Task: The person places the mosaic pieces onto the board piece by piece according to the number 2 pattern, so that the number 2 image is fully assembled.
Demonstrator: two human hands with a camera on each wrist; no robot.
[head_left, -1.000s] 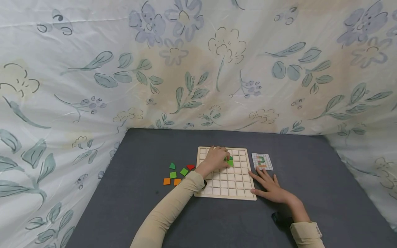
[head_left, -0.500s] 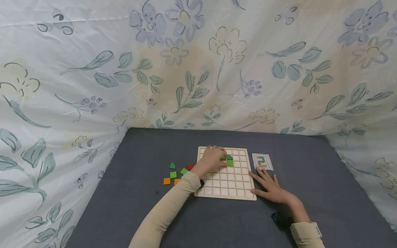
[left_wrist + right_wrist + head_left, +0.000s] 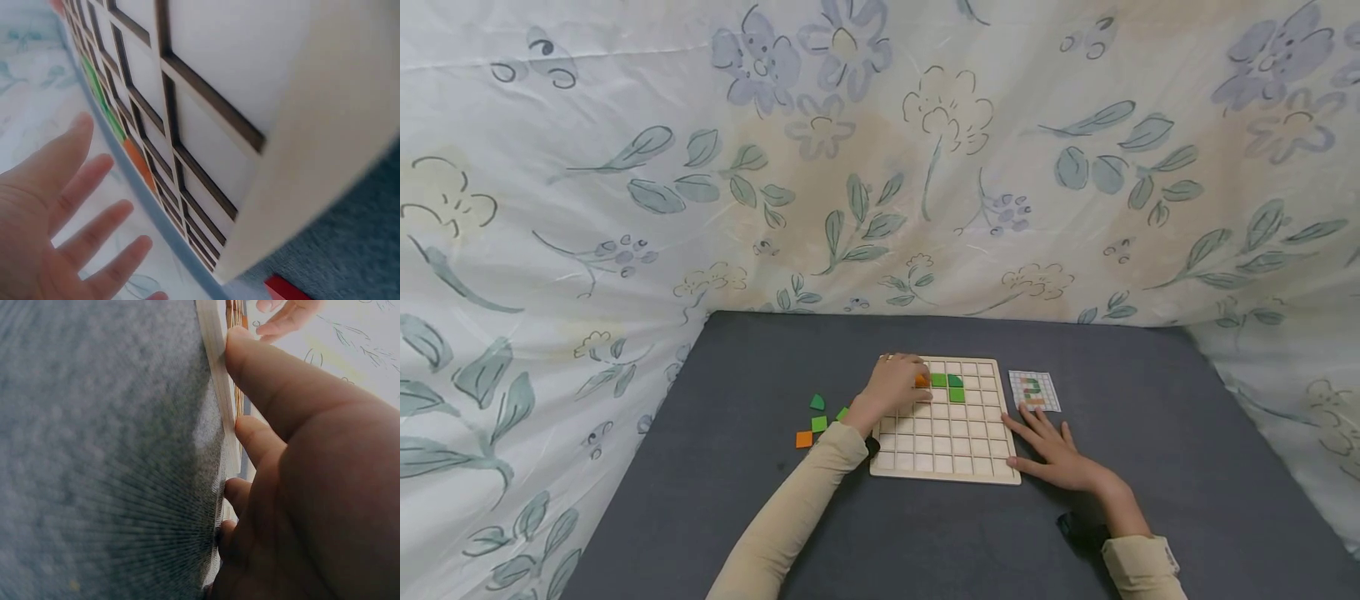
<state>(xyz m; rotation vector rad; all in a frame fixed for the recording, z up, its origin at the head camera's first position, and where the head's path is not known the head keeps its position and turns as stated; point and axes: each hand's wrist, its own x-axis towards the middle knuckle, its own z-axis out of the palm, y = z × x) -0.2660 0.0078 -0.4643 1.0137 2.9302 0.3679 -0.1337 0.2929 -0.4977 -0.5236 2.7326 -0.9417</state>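
Taking the wooden board as a clock face, the left hand is at ten o'clock, fingers spread and gripping nothing, near the orange tile in a compartment at eleven, which would best be pressed evenly; whether it lies fully flat I cannot tell. The right hand, towards four, has loose, spread fingers at the edge and should steady it lightly. Towards three o'clock from the orange, successive compartments hold a green square and a rounded green tile, with a second green square at six o'clock below that.
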